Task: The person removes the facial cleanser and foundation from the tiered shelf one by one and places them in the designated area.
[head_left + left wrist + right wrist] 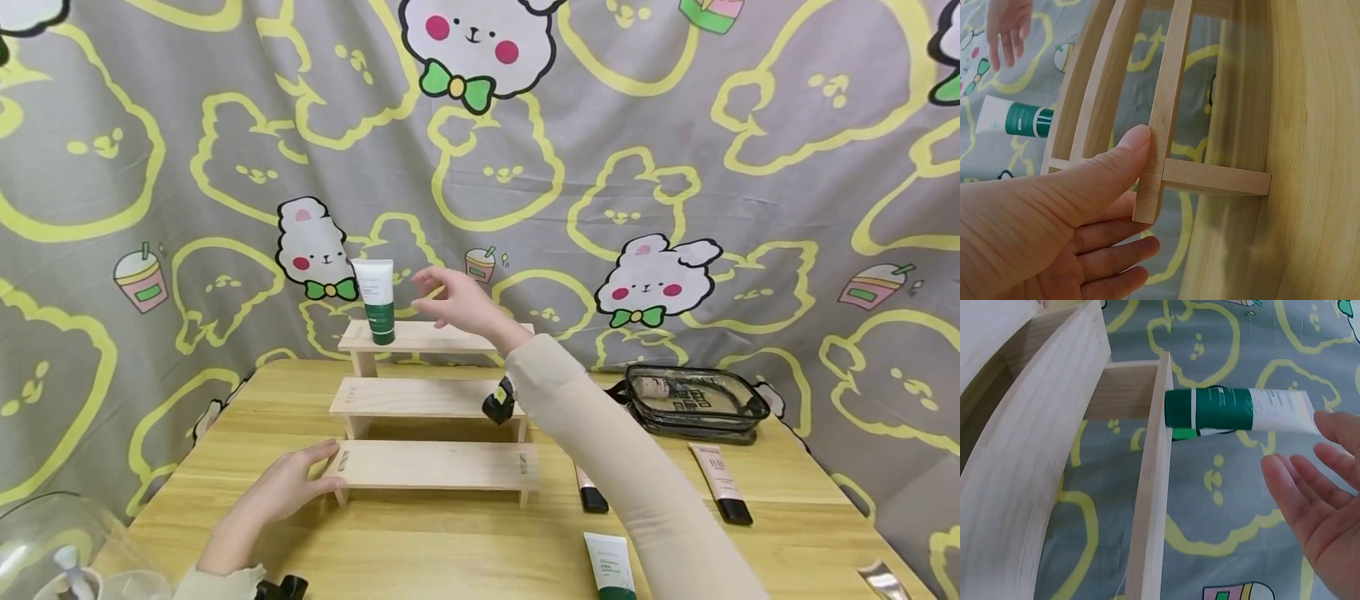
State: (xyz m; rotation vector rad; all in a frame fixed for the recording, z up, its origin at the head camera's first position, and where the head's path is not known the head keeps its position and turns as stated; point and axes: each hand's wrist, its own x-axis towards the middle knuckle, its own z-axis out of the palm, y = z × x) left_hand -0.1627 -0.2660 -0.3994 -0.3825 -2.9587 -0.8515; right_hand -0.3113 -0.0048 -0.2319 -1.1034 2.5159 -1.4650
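Note:
A three-step wooden display rack (435,464) stands on the table. Upright on its cap, a green-and-white squeeze tube (377,302) occupies the left end of the top step. Just right of the tube is my right hand (459,302), its fingers loosely bent and holding nothing; the right wrist view has this hand (1319,487) close to the tube's white crimped end. My left hand (288,483) grips the left end of the lowest step, with the thumb (1132,139) along the front edge and the index finger behind the board.
Right of the rack lie a pink BB cream tube (718,483), another black-capped tube (592,493) and a second green-and-white tube (609,562). A clear black-trimmed pouch (693,402) sits behind them. A clear dome (67,550) with brushes stands front left. A patterned curtain (480,192) hangs behind.

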